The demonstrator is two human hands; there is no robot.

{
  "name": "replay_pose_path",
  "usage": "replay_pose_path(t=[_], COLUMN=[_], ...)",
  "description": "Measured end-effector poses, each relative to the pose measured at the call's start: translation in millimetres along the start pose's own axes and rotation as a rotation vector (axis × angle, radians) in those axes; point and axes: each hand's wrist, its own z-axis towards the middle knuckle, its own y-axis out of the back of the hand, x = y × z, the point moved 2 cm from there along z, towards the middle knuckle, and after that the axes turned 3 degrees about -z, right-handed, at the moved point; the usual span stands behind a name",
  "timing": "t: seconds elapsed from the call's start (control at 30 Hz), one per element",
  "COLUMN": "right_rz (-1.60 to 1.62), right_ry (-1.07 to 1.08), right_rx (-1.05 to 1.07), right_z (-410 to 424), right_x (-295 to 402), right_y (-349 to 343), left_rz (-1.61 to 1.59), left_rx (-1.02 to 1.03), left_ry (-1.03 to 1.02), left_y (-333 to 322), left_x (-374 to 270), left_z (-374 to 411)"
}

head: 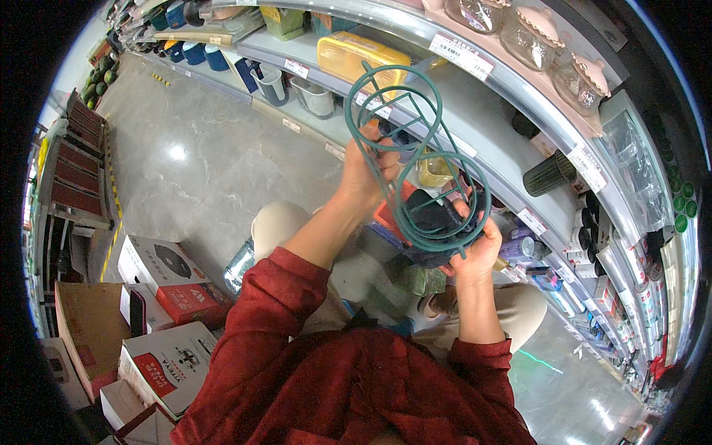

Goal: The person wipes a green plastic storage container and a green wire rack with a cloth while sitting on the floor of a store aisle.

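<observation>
I hold a dark green wire rack (487,189) with two round hoops in front of a store shelf. My left hand (361,169) grips its side wires near the upper hoop. At the lower hoop, my right hand (479,245) holds the rim together with a bunched dark cloth (431,210). The cloth lies against the inside of that hoop. Below the rack are a red item (392,214) and a clear yellow container (436,169), both partly covered by the wires and hands.
A yellow lidded box (361,55) and a dark ribbed cup (548,173), lying on its side, are on the shelf (473,119). Glass jars (531,41) with pink lids stand above. Cardboard boxes (167,361) are stacked on the floor at left, close to my left arm.
</observation>
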Motion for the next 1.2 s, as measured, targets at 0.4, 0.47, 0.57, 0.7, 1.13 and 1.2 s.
replay_pose_path(t=[0.4, 0.47, 0.57, 0.7, 1.13, 1.2], right_rz=[-1.065, -1.243, -1.495, -1.399, -0.178, -0.149], right_ry=[0.271, 0.289, 0.308, 0.267, 0.03, 0.008], right_rx=[-0.123, -0.039, 0.161, 0.082, 0.161, 0.246], right_z=[0.8, -0.9, -6.1, -10.7, 14.2, 14.1], right_x=[-4.1, -1.5, -9.5, -9.3, 8.8, 5.0], right_y=[10.2, 3.3, -8.8, -13.3, -9.3, -10.5], left_rz=[0.207, 0.264, 0.279, 0.314, 0.355, 0.44], left_rx=[0.193, 0.16, 0.21, 0.188, 0.299, 0.346], left_ry=[-0.212, -0.125, -0.017, -0.008, 0.446, 0.469], left_y=[3.9, 9.9, 19.8, 15.7, 24.1, 32.6], left_x=[-5.9, -2.5, 9.3, 13.0, 54.3, 55.7], left_z=[-7.1, -4.5, 0.3, -2.1, -15.0, -0.7])
